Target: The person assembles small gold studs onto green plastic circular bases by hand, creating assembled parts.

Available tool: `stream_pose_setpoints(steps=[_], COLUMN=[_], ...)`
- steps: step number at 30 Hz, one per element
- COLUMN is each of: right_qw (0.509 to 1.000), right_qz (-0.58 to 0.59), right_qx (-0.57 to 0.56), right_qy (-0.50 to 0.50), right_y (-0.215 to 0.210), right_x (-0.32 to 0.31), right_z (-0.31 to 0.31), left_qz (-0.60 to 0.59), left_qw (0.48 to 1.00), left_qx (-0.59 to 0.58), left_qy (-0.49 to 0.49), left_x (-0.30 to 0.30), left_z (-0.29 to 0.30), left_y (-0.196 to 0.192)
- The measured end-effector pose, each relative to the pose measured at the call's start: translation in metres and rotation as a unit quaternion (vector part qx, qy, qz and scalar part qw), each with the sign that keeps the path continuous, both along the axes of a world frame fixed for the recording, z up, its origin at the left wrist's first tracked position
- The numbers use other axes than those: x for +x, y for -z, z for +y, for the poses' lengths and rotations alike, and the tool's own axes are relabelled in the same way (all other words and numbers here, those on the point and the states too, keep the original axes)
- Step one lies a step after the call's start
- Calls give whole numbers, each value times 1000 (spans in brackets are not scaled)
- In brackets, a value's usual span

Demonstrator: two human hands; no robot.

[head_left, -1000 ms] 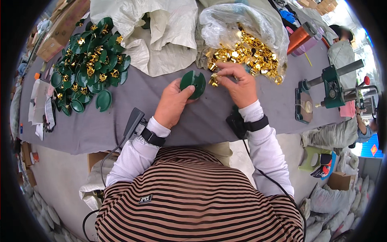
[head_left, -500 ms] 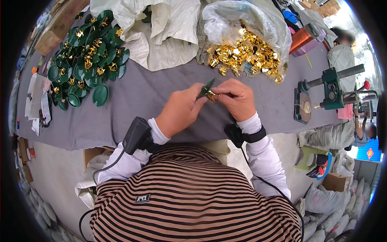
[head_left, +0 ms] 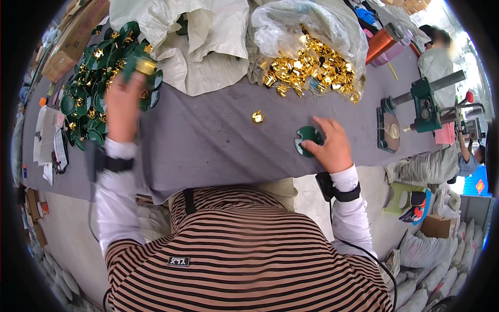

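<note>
My left hand [head_left: 123, 106], blurred by motion, is over the pile of green discs [head_left: 86, 101] at the far left. A smeared green disc with a gold fitting [head_left: 143, 66] is at its fingertips and seems held. My right hand [head_left: 332, 145] is low over the right-centre of the table. Its thumb lies across a notched green disc [head_left: 305, 136], with the index finger apart near the rim; the other fingers are mostly hidden. A single pronged gold fitting [head_left: 258, 117] lies on the grey cloth between my hands.
Gold fittings [head_left: 317, 67] spill from a clear plastic bag [head_left: 283, 26] at the back. A pale woven sack [head_left: 208, 62] lies beside it. A green hand press [head_left: 426, 112] stands at right, near an orange flask [head_left: 383, 42]. Other people [head_left: 436, 57] are beyond the table.
My hands have parted. The left has swung far left to the pile; the right has moved slightly right and down. A loose gold fitting and a notched green disc now show.
</note>
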State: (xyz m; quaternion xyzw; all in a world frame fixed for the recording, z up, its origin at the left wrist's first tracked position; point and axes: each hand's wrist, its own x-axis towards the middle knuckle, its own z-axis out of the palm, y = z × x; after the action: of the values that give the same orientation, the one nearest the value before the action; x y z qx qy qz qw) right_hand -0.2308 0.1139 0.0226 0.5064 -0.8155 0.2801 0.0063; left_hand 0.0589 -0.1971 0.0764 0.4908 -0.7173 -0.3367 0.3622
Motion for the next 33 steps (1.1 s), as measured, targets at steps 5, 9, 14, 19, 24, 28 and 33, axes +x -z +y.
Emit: stream_pose_setpoints(steps=[5, 9, 14, 19, 24, 28, 33], right_qw=[998, 968, 834, 941, 972, 956, 936], right_qz=[-44, -242, -519, -314, -35, -215, -215], right_qx=[32, -47, -182, -68, -72, -114, -209], right_qy=[8, 50, -52, -106, -219, -164, -185], right_y=[13, 27, 18, 11, 33, 22, 7], right_x=[3, 0, 65, 50, 35, 51, 88], right_z=[10, 14, -29, -60, -88, -88, -84], left_qz=[-76, 62, 262, 306, 298, 299, 303], left_qw=[895, 988, 775, 768, 835, 859, 868], left_qx=[-416, -44, 460, 510, 441, 397, 356], left_qy=[-144, 133, 345, 239, 142, 122, 168], left_x=[44, -38, -77, -51, -39, -41, -56], left_z=[-79, 59, 162, 141, 122, 132, 143], left_y=[-15, 0, 65, 66, 62, 65, 75])
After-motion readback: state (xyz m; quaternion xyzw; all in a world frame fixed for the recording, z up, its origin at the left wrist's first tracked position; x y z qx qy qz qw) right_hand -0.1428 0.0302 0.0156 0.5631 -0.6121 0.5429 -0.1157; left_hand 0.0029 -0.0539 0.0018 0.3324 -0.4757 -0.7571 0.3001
